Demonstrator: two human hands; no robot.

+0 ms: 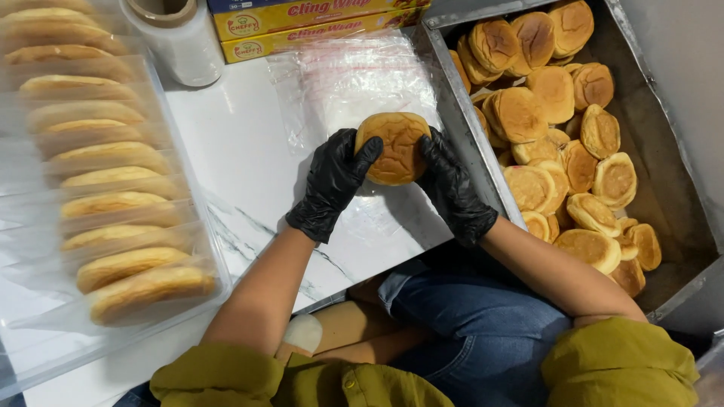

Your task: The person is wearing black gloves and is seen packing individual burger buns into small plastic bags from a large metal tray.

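A round golden bun (394,145) is held between both my hands, above the white marble-look table (234,143). My left hand (335,183), in a black glove, grips its left side. My right hand (452,188), also in a black glove, grips its right side. Under and behind the bun lies a stack of clear plastic bags (354,79).
A metal tray (679,203) on the right holds several loose buns (554,143). On the left stands a row of bagged buns (105,188). A roll of clear film (181,38) and two yellow wrap boxes (317,22) stand at the table's far edge.
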